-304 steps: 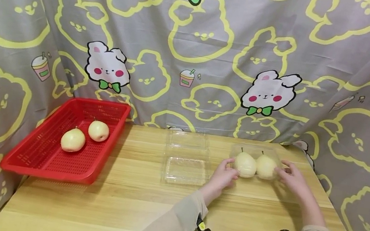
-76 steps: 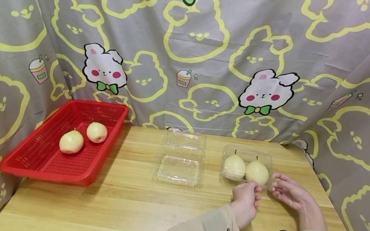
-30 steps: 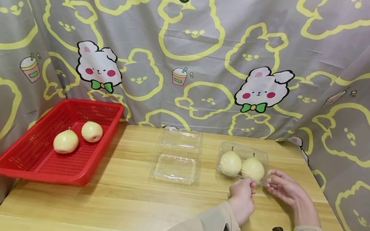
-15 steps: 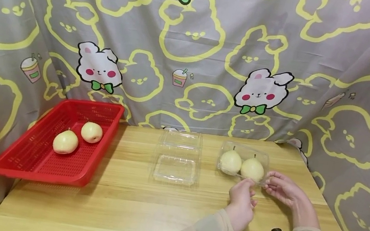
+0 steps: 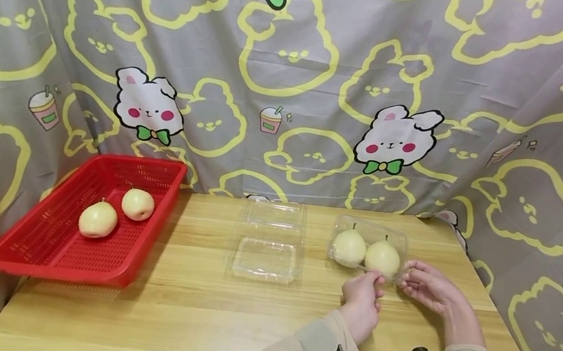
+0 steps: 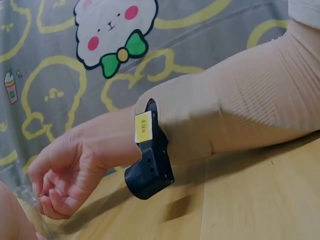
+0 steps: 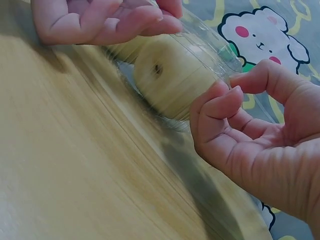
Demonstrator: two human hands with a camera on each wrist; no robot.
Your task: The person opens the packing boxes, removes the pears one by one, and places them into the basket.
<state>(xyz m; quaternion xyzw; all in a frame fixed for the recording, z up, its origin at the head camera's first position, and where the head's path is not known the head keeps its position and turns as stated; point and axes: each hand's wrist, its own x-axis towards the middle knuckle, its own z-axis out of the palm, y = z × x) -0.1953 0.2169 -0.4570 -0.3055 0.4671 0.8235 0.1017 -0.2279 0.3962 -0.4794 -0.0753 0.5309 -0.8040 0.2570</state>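
Two pale yellow pears [image 5: 349, 247] sit side by side inside a lidded clear plastic clamshell box [image 5: 399, 235] at the right of the table. My left hand [image 5: 362, 301] pinches the box's near edge in front of the right-hand pear. At the box's near right corner, my right hand [image 5: 428, 285] pinches the rim between thumb and bent forefinger; the right wrist view shows this right hand [image 7: 255, 120] close up, with a pear [image 7: 170, 70] behind the clear wall. Only a sliver of my left hand [image 6: 12, 215] appears in the left wrist view.
Left of the packed box lies a second clear clamshell box [image 5: 267, 260], its lid folded back. A red plastic basket [image 5: 66, 274] with two more pears [image 5: 98, 219] stands at the table's left. A patterned curtain [image 5: 322, 101] closes off the back and sides.
My left hand has moved from the box's left side to its near edge. The right hand has shifted from the right side to the near right corner. Over the last second both stay nearly still.
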